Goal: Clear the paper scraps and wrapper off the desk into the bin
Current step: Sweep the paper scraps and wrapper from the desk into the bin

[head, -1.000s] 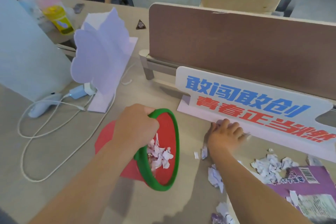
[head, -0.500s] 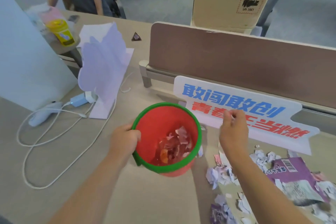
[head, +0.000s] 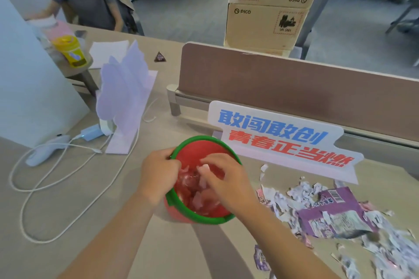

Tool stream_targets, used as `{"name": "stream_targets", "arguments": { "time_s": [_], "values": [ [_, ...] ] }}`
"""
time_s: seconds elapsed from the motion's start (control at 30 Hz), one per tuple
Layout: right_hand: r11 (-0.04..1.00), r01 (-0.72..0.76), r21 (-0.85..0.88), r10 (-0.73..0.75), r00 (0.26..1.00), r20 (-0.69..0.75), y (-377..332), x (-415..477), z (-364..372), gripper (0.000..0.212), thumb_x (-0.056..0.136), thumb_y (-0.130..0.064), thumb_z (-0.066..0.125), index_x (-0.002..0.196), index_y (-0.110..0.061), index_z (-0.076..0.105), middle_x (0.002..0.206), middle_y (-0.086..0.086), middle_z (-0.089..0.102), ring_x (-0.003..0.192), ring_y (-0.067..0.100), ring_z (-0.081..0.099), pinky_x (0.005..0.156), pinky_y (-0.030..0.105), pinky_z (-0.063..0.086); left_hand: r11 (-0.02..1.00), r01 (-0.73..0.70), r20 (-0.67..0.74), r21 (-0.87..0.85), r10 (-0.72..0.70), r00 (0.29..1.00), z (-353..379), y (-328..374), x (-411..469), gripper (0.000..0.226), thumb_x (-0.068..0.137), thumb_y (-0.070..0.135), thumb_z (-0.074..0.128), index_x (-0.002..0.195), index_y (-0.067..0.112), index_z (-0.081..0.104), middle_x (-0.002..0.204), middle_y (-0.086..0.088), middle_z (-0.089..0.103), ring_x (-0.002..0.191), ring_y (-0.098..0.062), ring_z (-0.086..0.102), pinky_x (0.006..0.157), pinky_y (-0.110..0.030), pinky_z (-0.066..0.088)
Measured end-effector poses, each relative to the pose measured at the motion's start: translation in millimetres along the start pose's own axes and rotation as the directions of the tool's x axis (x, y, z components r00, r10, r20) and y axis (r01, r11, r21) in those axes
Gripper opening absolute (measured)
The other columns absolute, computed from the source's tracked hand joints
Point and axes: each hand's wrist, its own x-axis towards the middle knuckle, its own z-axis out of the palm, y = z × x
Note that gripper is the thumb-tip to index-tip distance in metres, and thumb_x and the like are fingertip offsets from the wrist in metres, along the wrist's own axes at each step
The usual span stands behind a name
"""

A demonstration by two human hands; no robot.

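Scraps and the purple wrapper litter the table right of the red bin, under a lettered sign. Left hand grips the bin's rim. The right hand hovers over its mouth, fingers curled; I cannot tell whether it holds anything. A white cable loops well to the left.

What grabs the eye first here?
The red bin with a green rim, dead centre: the left hand grips its rim, the right hand hangs over its mouth. Right of it lie torn paper scraps and a purple wrapper, before a white sign with blue and red lettering.
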Motion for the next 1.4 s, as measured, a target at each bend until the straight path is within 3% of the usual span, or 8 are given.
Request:
{"name": "stream_targets", "arguments": {
  "time_s": [0.33, 0.43, 0.67, 0.93, 1.07, 1.17, 1.3, 1.4],
  "values": [
    [0.787, -0.563, -0.251, 0.537, 0.826, -0.169, 160, 14, -43, 0.035, 0.092, -0.026, 0.04, 0.112, -0.006, 0.06, 0.122, 0.017, 0.057, 0.114, 0.034, 0.053, 0.093, 0.039, 0.041, 0.988, 0.027, -0.053, 0.153, -0.019, 0.998, -23, -6, 1, 0.03, 0.074, -0.006, 0.058, 0.074, 0.015, 0.079, 0.047, -0.005, 0.062, 0.047, -0.017, 0.05, 0.05, -0.026, 0.043],
    [0.753, -0.524, -0.399, 0.549, 0.834, -0.058, 186, 21, -29, 0.036, 0.095, -0.027, 0.036, 0.12, -0.008, 0.053, 0.136, 0.016, 0.045, 0.125, 0.033, 0.04, 0.106, 0.042, 0.032, 0.99, 0.007, -0.094, 0.138, 0.006, 0.996, -23, -8, 7, 0.023, 0.071, 0.002, 0.056, 0.08, 0.001, 0.077, 0.057, -0.024, 0.056, 0.051, -0.021, 0.045, 0.052, -0.032, 0.037],
    [0.818, -0.182, -0.546, 0.338, 0.92, 0.199, 166, 6, 31, 0.039, 0.092, -0.025, 0.038, 0.124, -0.004, 0.042, 0.137, 0.012, 0.037, 0.127, 0.029, 0.032, 0.109, 0.04, 0.03, 0.975, -0.002, -0.059, 0.221, 0.016, 0.998, -10, 1, 13, 0.026, 0.065, 0.004, 0.054, 0.08, -0.002, 0.073, 0.057, -0.006, 0.05, 0.055, -0.019, 0.041, 0.055, -0.032, 0.034],
    [0.743, -0.013, -0.669, 0.36, 0.851, 0.383, 160, -69, 6, 0.069, 0.09, -0.007, 0.039, 0.147, -0.01, 0.001, 0.158, 0.003, -0.004, 0.146, 0.023, 0.0, 0.119, 0.029, 0.006, 0.965, 0.021, -0.018, 0.262, -0.017, 1.0, 4, 11, 10, 0.02, 0.068, -0.003, 0.054, 0.075, 0.0, 0.073, 0.042, 0.005, 0.045, 0.039, -0.009, 0.039, 0.048, -0.026, 0.033],
    [0.833, -0.159, -0.53, 0.26, 0.958, 0.121, 143, -83, -18, 0.049, 0.091, -0.031, 0.046, 0.138, -0.023, 0.036, 0.147, 0.004, 0.035, 0.132, 0.026, 0.037, 0.107, 0.034, 0.031, 0.949, -0.054, 0.048, 0.31, 0.041, 0.998, 13, 15, 4, 0.02, 0.064, 0.0, 0.052, 0.072, 0.0, 0.07, 0.05, -0.01, 0.049, 0.048, -0.021, 0.042, 0.047, -0.038, 0.041],
    [0.752, -0.318, -0.577, 0.336, 0.938, -0.08, 156, -85, -23, 0.072, 0.079, -0.064, 0.037, 0.14, -0.027, 0.03, 0.153, 0.013, 0.022, 0.141, 0.037, 0.019, 0.113, 0.046, 0.019, 0.956, -0.066, 0.079, 0.285, 0.045, 0.996, 20, 16, -3, 0.019, 0.06, 0.001, 0.048, 0.067, 0.001, 0.066, 0.056, -0.022, 0.063, 0.042, -0.029, 0.055, 0.042, -0.036, 0.048],
    [0.647, -0.405, -0.646, 0.524, 0.852, -0.009, 174, -69, -15, 0.097, 0.064, -0.088, 0.015, 0.144, -0.037, -0.004, 0.157, 0.008, -0.013, 0.143, 0.035, -0.013, 0.115, 0.052, 0.0, 0.931, -0.116, 0.106, 0.347, 0.084, 0.991, 32, 22, -13, 0.014, 0.062, 0.0, 0.052, 0.067, 0.003, 0.065, 0.05, -0.015, 0.064, 0.041, -0.028, 0.056, 0.035, -0.025, 0.039],
    [0.607, -0.324, -0.726, 0.481, 0.877, 0.01, 175, -59, 4, 0.078, 0.072, -0.08, 0.019, 0.136, -0.037, 0.019, 0.151, 0.009, 0.017, 0.14, 0.036, 0.012, 0.113, 0.054, 0.011, 0.926, -0.105, 0.088, 0.363, 0.078, 0.993, 37, 22, -11, 0.024, 0.064, 0.003, 0.052, 0.074, 0.008, 0.073, 0.062, -0.018, 0.068, 0.053, -0.033, 0.058, 0.052, -0.038, 0.053]
  ]
}}
